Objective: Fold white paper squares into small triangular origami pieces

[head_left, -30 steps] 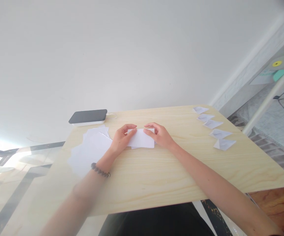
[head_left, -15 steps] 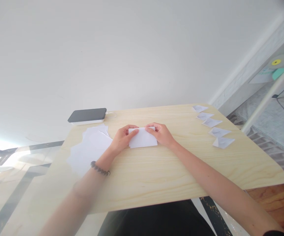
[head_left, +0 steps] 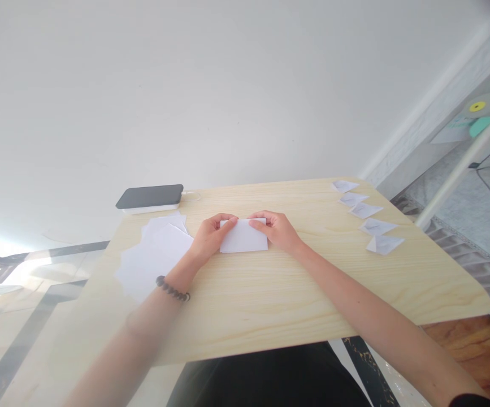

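The left hand (head_left: 213, 234) and right hand (head_left: 278, 230), nearly closed with thumbs uppermost, pinch the twelve-o'clock edge of a white paper (head_left: 243, 237) near the middle of the bench (head_left: 261, 305); loose sheets (head_left: 154, 260) lie toward nine. Creasing probably wants matched corners and even, outward thumb pressure.

Nearer the person than the held sheet (head_left: 245, 237), bare tabletop (head_left: 245, 308) gave room to pass. The left hand (head_left: 213, 235) and right hand (head_left: 282, 230) blocked its ends. Beyond it, open room ran toward the wall (head_left: 228, 90). To its left, loose papers (head_left: 155, 254), their outer edge perhaps lost in glare, and a phone (head_left: 150, 196) obstructed; well to its right, five folded papers (head_left: 365, 211) did.
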The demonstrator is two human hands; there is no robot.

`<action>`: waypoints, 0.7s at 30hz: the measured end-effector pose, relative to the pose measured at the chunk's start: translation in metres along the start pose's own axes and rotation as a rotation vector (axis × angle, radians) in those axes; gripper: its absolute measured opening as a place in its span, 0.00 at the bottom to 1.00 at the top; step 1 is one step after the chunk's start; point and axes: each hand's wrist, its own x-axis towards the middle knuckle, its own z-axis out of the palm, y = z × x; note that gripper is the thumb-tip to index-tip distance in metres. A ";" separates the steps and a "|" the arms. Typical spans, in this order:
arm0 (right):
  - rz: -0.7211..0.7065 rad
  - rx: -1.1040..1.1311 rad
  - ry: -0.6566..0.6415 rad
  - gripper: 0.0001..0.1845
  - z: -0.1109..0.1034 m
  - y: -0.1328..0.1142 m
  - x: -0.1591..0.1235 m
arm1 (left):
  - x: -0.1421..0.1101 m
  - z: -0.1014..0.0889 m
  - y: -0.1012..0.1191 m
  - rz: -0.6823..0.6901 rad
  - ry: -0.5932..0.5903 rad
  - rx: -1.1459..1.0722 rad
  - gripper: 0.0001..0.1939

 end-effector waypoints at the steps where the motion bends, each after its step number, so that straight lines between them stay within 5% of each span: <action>1: 0.002 0.001 -0.001 0.19 0.000 0.000 0.000 | 0.000 0.000 0.000 0.006 0.002 0.000 0.21; 21: 0.009 0.000 0.001 0.19 0.000 -0.001 0.000 | 0.001 0.001 -0.003 0.029 0.046 0.010 0.22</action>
